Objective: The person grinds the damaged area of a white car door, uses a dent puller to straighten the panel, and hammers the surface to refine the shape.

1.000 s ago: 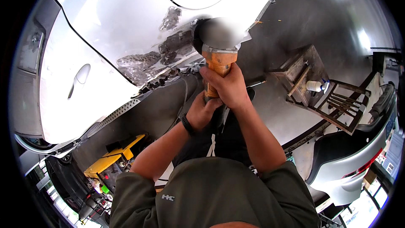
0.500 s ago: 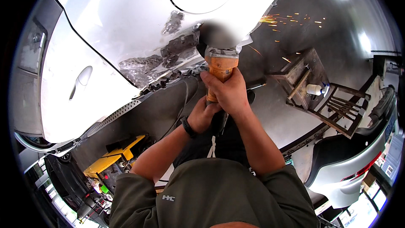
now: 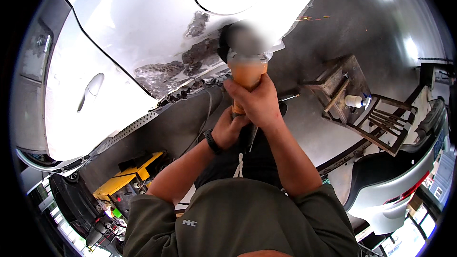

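Note:
Both my hands are wrapped round an orange angle grinder [image 3: 246,73], one behind the other. My right hand [image 3: 260,101] grips its body near the head. Behind it my left hand [image 3: 228,127], with a dark band at the wrist, closes on the rear of the handle. A blurred patch hides much of the disc and the spot where it meets the metal. It lies over the lower edge of a white car body panel [image 3: 143,24]. Left of the grinder, the panel has rough, bare grey patches [image 3: 159,72]. A few orange sparks [image 3: 312,18] fly off to the right.
On the right stand a worn wooden stool [image 3: 333,78] with a white bottle [image 3: 353,101] on it and a wooden chair [image 3: 388,123]. A silver bumper [image 3: 381,204] lies lower right. A yellow tool cart [image 3: 126,178] is lower left. A cable [image 3: 209,109] hangs beside my hands.
The grinder's head has shifted slightly left, and its disc looks more tilted. The spark stream has thinned to a few streaks. Both hands keep their grip.

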The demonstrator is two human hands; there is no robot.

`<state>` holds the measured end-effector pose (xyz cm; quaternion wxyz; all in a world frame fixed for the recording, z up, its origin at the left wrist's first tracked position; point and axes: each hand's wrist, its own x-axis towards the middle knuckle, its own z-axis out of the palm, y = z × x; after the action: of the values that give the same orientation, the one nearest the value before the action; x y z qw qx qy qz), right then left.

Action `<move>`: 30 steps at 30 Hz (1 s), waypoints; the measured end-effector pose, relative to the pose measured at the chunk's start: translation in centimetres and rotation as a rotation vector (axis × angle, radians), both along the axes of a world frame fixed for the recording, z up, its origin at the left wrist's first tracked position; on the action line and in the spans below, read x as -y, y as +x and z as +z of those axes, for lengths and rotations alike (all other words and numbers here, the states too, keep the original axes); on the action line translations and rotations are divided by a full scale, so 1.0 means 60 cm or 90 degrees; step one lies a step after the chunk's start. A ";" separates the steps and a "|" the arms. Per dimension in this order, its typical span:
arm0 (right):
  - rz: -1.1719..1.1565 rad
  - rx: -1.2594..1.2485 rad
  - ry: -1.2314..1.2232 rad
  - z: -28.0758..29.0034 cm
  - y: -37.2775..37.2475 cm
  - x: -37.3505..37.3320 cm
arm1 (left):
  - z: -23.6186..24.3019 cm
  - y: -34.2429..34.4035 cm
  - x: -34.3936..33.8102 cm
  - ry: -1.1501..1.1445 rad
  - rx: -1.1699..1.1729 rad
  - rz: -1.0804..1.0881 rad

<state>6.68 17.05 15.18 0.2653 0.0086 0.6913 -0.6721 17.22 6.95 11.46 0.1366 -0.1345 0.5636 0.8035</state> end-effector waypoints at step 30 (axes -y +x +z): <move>-0.076 0.031 -0.048 -0.046 0.003 -0.013 | -0.037 -0.010 -0.001 0.046 0.082 -0.060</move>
<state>6.85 17.85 12.43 0.2419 0.0559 0.6570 -0.7118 16.62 7.01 9.22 0.2154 -0.1541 0.5297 0.8057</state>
